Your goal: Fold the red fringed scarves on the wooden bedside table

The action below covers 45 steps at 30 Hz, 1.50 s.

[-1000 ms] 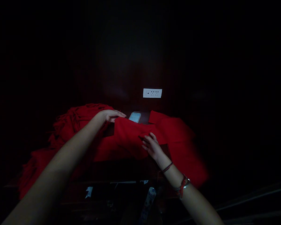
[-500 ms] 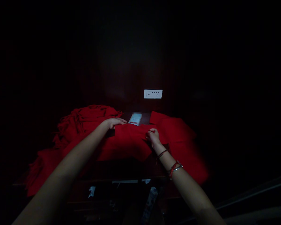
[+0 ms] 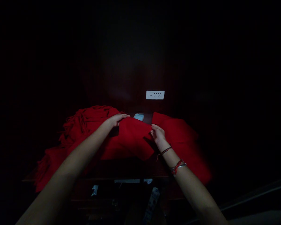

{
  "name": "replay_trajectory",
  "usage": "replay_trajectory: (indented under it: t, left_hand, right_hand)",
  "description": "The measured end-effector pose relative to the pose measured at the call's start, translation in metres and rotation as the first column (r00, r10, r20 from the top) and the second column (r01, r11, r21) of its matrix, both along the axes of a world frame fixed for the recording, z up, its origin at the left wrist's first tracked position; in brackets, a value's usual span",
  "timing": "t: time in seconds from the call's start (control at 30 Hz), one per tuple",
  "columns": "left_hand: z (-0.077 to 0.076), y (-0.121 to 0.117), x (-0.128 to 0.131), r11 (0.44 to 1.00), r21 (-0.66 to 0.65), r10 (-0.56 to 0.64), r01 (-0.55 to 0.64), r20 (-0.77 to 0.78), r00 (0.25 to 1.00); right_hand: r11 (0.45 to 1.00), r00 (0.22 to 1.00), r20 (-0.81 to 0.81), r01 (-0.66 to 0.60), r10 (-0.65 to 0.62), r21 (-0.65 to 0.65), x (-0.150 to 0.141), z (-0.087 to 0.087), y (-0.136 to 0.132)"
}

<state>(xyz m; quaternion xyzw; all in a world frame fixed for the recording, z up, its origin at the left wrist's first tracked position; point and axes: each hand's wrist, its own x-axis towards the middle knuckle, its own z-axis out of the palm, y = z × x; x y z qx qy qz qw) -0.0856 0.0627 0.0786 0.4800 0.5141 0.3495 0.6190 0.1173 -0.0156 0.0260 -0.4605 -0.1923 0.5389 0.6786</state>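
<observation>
A red scarf (image 3: 133,136) lies in front of me, its far edge lifted between my hands. My left hand (image 3: 118,119) grips the far left part of that edge, fingers stretched along the top. At the right corner, my right hand (image 3: 158,133) pinches the cloth between thumb and fingers. To the left is a heaped pile of fringed red scarves (image 3: 93,117). Another red cloth (image 3: 181,132) lies spread on the right, partly behind my right forearm. Just beyond the held edge a pale blue and white card or packet (image 3: 139,117) shows, partly covered.
A white wall socket (image 3: 155,95) sits on the dark wall behind. Below the dark table edge (image 3: 131,175) are pale scraps (image 3: 95,190) and a patterned pale strip (image 3: 152,200). The surroundings are too dark to make out.
My right hand has raised the scarf's right corner and drawn the far edge taut. The edge now covers more of the pale packet. My left hand has shifted slightly up and right.
</observation>
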Motion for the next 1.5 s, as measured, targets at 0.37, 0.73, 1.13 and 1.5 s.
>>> replay_trajectory:
  t: [0.37,0.73,1.13,1.5]
  left_hand:
    - [0.03,-0.007,-0.001,0.944,0.056,-0.33,0.326,0.116,0.937]
    - [0.042,0.028,0.064,0.97,0.153,-0.21,0.189,0.138,0.968]
    - [0.047,0.054,0.291,0.792,0.464,-0.268,0.396,-0.318,0.909]
    - [-0.041,0.054,0.299,0.558,0.564,-0.22,0.609,-0.607,0.763]
  right_hand:
    - [0.941,0.935,-0.109,-0.334,0.338,0.057,0.011,0.022,-0.092]
    - [0.979,0.966,-0.181,-0.163,0.184,0.125,0.046,0.029,-0.072]
    - [0.906,0.939,-0.039,0.339,-0.341,0.254,0.162,0.016,-0.068]
    - [0.906,0.899,0.169,0.369,-0.405,0.209,0.177,-0.039,-0.046]
